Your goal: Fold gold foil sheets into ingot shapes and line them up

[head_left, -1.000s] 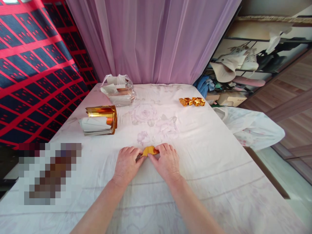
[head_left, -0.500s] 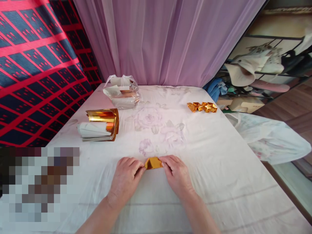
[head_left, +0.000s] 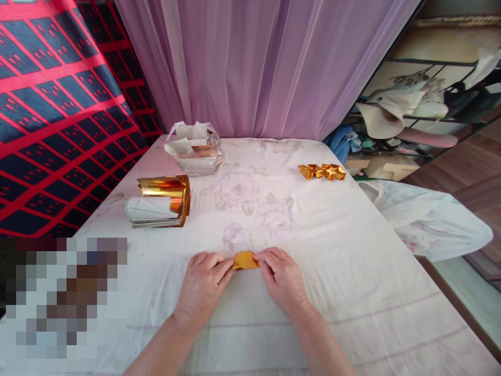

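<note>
Gold foil piece (head_left: 245,259): on the cloth-covered bench (head_left: 352,271), pinched at each end between left hand (head_left: 203,284) and right hand (head_left: 282,279) fingers, pressed together.

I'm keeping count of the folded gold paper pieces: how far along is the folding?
Done: a few folded gold pieces sit at the table's far right. In hand: left hand and right hand pinch one gold paper. Left: the stack of gold sheets.
</note>
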